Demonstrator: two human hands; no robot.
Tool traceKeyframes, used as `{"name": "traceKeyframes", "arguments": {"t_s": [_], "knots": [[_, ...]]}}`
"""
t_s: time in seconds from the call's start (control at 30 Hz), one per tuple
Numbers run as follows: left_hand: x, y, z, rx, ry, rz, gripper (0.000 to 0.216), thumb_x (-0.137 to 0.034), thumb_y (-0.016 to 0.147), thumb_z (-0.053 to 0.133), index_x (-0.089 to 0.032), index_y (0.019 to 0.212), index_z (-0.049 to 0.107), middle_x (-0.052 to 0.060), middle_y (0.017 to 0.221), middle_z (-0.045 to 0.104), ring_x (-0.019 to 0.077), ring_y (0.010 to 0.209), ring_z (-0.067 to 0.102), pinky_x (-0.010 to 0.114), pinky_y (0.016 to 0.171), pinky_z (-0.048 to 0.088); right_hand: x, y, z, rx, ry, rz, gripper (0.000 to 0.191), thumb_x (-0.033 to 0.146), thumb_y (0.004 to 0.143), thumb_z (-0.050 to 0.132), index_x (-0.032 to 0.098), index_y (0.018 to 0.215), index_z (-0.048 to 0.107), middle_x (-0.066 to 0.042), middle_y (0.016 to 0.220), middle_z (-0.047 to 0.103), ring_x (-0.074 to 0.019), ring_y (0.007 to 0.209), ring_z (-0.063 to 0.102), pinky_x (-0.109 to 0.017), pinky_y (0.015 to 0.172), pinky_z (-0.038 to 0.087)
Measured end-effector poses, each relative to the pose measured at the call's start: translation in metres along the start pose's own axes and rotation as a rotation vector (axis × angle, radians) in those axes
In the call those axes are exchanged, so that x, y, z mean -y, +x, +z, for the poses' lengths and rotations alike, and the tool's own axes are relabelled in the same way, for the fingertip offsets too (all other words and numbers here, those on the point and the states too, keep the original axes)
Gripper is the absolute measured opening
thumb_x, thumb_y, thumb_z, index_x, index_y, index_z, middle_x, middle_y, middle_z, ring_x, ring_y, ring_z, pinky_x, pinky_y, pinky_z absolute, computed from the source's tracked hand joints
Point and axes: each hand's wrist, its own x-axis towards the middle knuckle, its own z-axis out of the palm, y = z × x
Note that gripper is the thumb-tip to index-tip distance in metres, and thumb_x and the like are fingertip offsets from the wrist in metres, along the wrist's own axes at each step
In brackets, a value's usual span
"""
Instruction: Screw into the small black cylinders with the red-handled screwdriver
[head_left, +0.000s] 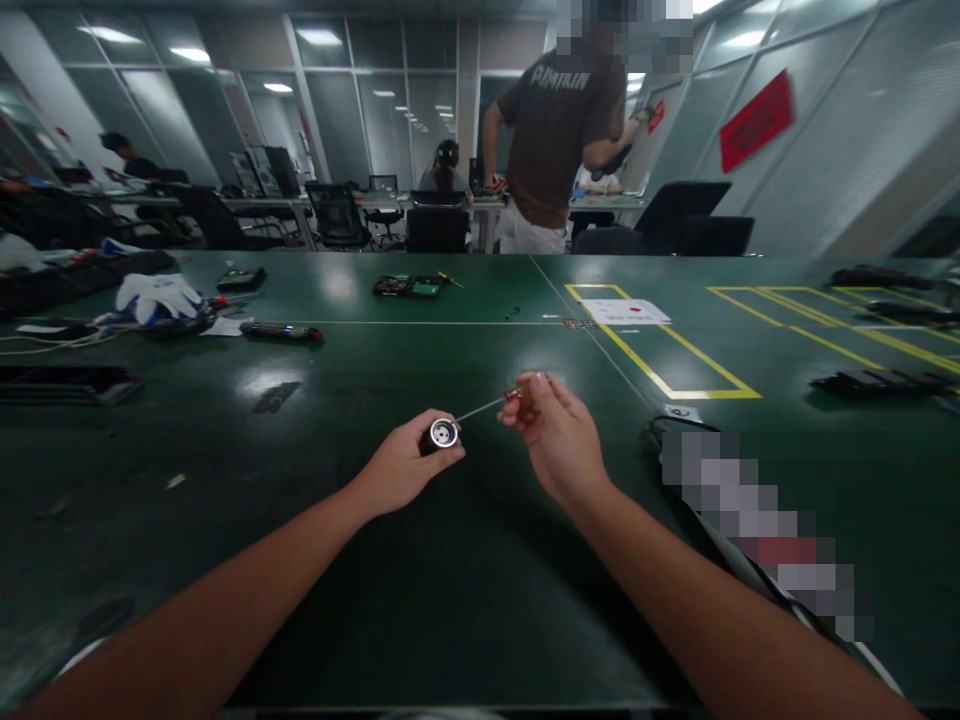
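Observation:
My left hand (403, 465) is wrapped round a small black cylinder (441, 436) with a silver round face turned up towards me. My right hand (553, 432) pinches the red handle of a thin screwdriver (496, 402). Its metal shaft slants down to the left, and its tip sits at the cylinder's face. Both hands hover over the dark green table (315, 520), near its middle.
On the far left lie white gloves (157, 296), cables and a black pen-like tool (280, 331). A circuit board (409, 287) lies further back. Yellow tape outlines (660, 375) mark the right side, with a paper sheet (626, 311). A person stands beyond the table.

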Motion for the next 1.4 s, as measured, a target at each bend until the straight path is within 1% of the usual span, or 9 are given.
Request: {"name": "traceKeyframes", "arguments": {"t_s": [0.1,0.37,0.57,0.9,1.0,1.1,1.23,1.3,1.4], "knots": [[-0.003,-0.001,0.000,0.005,0.055,-0.017,0.029,-0.035,0.085,0.073,-0.021,0.109,0.065,0.002,0.101,0.067,0.0210,0.095,0.063,0.035,0.086,0.047,-0.002,0.001,-0.001,-0.007,-0.073,-0.052,0.025,0.048,0.092,0.067,0.022,0.095,0.066,0.000,0.077,0.068,-0.0144,0.067,0.064,-0.030,0.067,0.053],[-0.006,-0.002,-0.002,-0.054,0.082,0.013,0.025,-0.034,0.085,0.072,-0.020,0.105,0.066,0.002,0.096,0.067,0.0210,0.090,0.062,0.033,0.084,0.047,0.003,-0.014,0.002,0.074,-0.487,-0.263,0.021,0.044,0.100,0.056,0.024,0.100,0.063,-0.001,0.083,0.070,-0.0159,0.071,0.066,-0.031,0.069,0.054],[0.002,0.000,-0.004,-0.146,0.118,0.049,0.028,-0.035,0.086,0.072,-0.021,0.110,0.067,0.003,0.101,0.068,0.0212,0.092,0.062,0.034,0.088,0.047,0.007,-0.023,0.001,0.204,-0.650,-0.317,0.021,0.041,0.103,0.053,0.026,0.112,0.063,0.000,0.079,0.070,-0.0162,0.071,0.067,-0.031,0.071,0.052],[0.003,0.001,-0.006,-0.154,0.147,0.054,0.027,-0.034,0.087,0.072,-0.021,0.111,0.067,0.002,0.103,0.068,0.0209,0.094,0.062,0.033,0.089,0.046,0.002,-0.021,0.001,0.234,-0.567,-0.289,0.020,0.041,0.103,0.054,0.025,0.110,0.063,0.000,0.079,0.069,-0.0164,0.072,0.067,-0.032,0.073,0.052],[0.003,0.001,-0.006,-0.154,0.154,0.050,0.028,-0.034,0.086,0.073,-0.022,0.111,0.067,0.003,0.104,0.069,0.0215,0.095,0.062,0.034,0.089,0.046,-0.002,-0.019,0.000,0.201,-0.565,-0.276,0.021,0.041,0.103,0.053,0.025,0.110,0.063,0.001,0.079,0.068,-0.0163,0.072,0.066,-0.032,0.073,0.051],[0.002,0.002,-0.006,-0.164,0.160,0.059,0.029,-0.032,0.085,0.074,-0.021,0.111,0.068,0.003,0.105,0.069,0.0220,0.096,0.063,0.035,0.091,0.046,-0.004,-0.018,0.000,0.167,-0.578,-0.255,0.022,0.043,0.104,0.051,0.025,0.111,0.061,0.002,0.075,0.066,-0.0160,0.067,0.063,-0.031,0.068,0.050],[0.004,0.002,-0.007,-0.170,0.183,0.075,0.027,-0.031,0.086,0.074,-0.022,0.111,0.068,0.003,0.106,0.069,0.0216,0.097,0.063,0.035,0.091,0.046,-0.004,-0.021,0.001,0.232,-0.509,-0.210,0.024,0.046,0.102,0.053,0.027,0.114,0.060,0.002,0.075,0.063,-0.0165,0.066,0.060,-0.031,0.065,0.049],[0.007,0.002,-0.007,-0.167,0.200,0.092,0.027,-0.031,0.085,0.075,-0.022,0.110,0.069,0.003,0.107,0.070,0.0218,0.099,0.063,0.035,0.092,0.046,-0.003,-0.023,0.002,0.246,-0.518,-0.221,0.026,0.050,0.101,0.054,0.026,0.106,0.063,0.001,0.075,0.062,-0.0166,0.066,0.058,-0.031,0.064,0.048],[0.010,0.002,-0.007,-0.154,0.220,0.121,0.028,-0.031,0.085,0.076,-0.023,0.111,0.070,0.003,0.110,0.070,0.0228,0.102,0.064,0.035,0.093,0.047,-0.001,-0.025,0.003,0.217,-0.611,-0.258,0.037,0.052,0.102,0.049,0.025,0.088,0.068,-0.001,0.076,0.063,-0.0165,0.067,0.058,-0.031,0.064,0.046]]}}
